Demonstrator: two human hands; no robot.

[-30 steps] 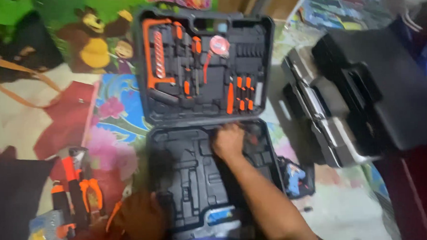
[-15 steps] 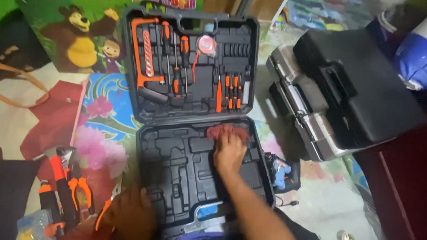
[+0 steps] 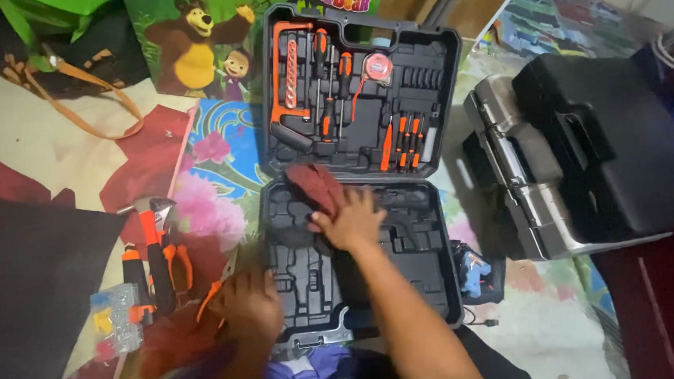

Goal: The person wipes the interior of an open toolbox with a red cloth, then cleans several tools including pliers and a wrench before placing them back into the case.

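Observation:
An open black tool case (image 3: 430, 283) lies on the floor in front of me, its lid (image 3: 437, 66) holding orange-handled tools and a tape measure. My right hand (image 3: 353, 222) presses a dark red cloth (image 3: 314, 186) onto the upper left of the case's moulded lower tray. My left hand (image 3: 248, 305) rests at the case's front left corner, fingers curled against its edge; whether it holds anything is unclear.
Loose orange-handled tools, a hammer and pliers (image 3: 156, 255), lie on the floor to the left beside a clear plastic box (image 3: 117, 320). A silver and black toolbox (image 3: 575, 159) stands to the right. A small blue device (image 3: 474, 270) lies beside the case.
My right hand with the red cloth has moved left across the lower tray. The view has shifted slightly and my left hand has come closer to the case's corner.

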